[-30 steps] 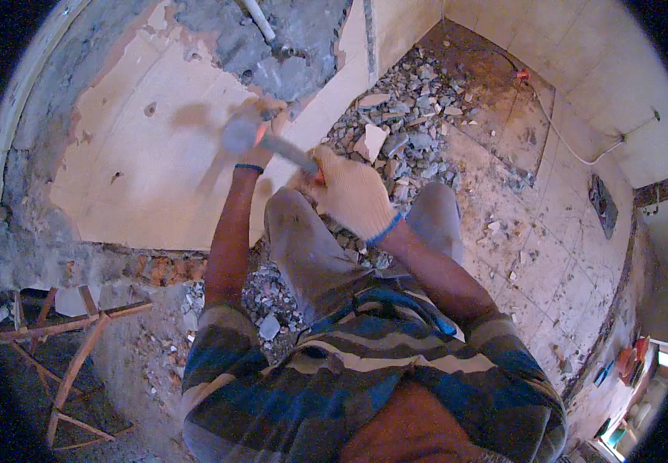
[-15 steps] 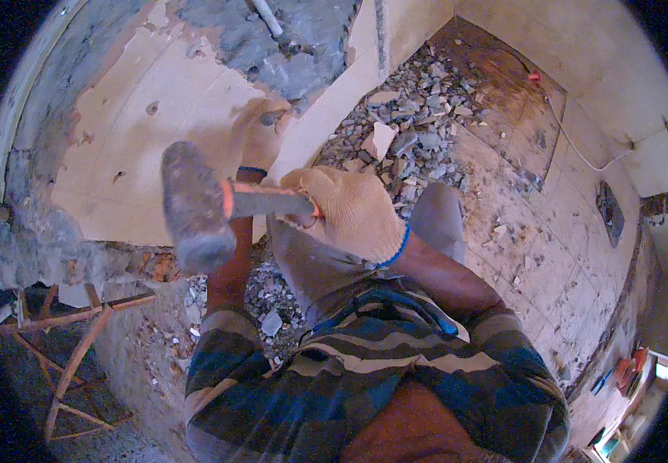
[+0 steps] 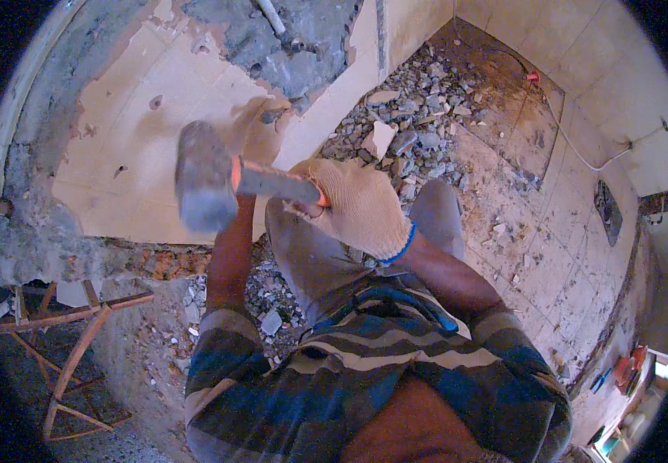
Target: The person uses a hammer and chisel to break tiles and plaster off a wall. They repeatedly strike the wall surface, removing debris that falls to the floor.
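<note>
My right hand [image 3: 361,204], in a beige knitted glove with a blue cuff, is closed round the handle of a club hammer [image 3: 207,177]. The hammer has a heavy grey head and a dark handle with orange parts, and its head hangs left of the hand. Beyond it my gloved left hand [image 3: 258,131] is at the tiled wall [image 3: 133,154], beside a dark patch. Its fingers look curled, but the hammer and the angle hide most of them and whatever they hold. The wall's upper part is stripped to grey mortar.
Broken tile and mortar rubble [image 3: 403,131] lies along the wall's foot, more between my legs. A pipe [image 3: 271,17] sticks out of the bare mortar. A pale hose [image 3: 581,154] crosses the tiled surface at right. A wooden frame [image 3: 75,347] stands lower left.
The hammer head has risen up the view and shifted slightly right, with my right hand nearly in place. The left cuff is now hidden behind the hammer.
</note>
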### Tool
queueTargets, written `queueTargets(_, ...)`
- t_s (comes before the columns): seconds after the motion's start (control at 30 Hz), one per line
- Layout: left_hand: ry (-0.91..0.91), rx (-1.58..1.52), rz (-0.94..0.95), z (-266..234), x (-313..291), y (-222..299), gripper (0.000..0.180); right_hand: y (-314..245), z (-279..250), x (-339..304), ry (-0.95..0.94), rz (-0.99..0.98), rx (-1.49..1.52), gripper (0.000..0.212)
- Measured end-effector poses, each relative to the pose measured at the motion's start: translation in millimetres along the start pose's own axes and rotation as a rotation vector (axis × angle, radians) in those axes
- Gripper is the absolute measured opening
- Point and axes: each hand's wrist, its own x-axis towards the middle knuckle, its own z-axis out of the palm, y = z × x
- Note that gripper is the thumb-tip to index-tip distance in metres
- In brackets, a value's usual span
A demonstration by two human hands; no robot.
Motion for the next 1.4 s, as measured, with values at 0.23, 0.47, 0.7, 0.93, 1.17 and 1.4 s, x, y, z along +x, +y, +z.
queueTargets(0.23,-0.184,-0.345,-0.283,12,-27,-17,0.021,45,22,1,-0.257,0.370,-0.154,0.038)
queueTargets(0.47,-0.061,-0.146,-0.064,-5,-3,5,0.027,18,13,-13,-0.194,0.254,-0.107,0.033)
queueTargets(0.7,-0.097,0.015,-0.071,-3,-18,-3,0.025,15,17,-11,-0.149,0.077,-0.084,0.029)
queueTargets(0.93,-0.050,-0.623,-0.345,23,-40,-18,0.027,33,24,1,-0.287,0.364,-0.190,0.028)
queueTargets(1.17,0.051,-0.149,0.034,-18,-8,19,0.023,-2,9,-13,-0.194,0.017,0.020,0.037)
queueTargets(1.4,0.005,-0.340,-0.079,3,-29,1,0.015,42,36,-4,-0.291,0.283,-0.153,0.024)
